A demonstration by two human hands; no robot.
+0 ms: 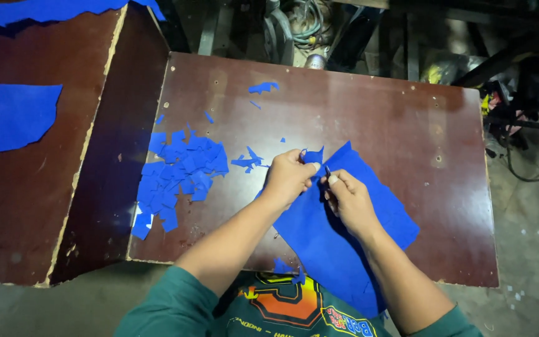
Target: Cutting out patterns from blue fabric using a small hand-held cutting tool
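Fabric, a large blue sheet point(338, 231), lies on our dark brown table point(407, 125) with its long axis running from the near edge, where it overhangs, up and away toward its top corner. Our left hand point(287, 178) pinches that top edge; our right hand point(349, 200) grips a thin dark tool point(327, 170). Cut blue pieces point(179, 175) are heaped to the left. Cables point(307, 28) clutter the dim floor beyond.
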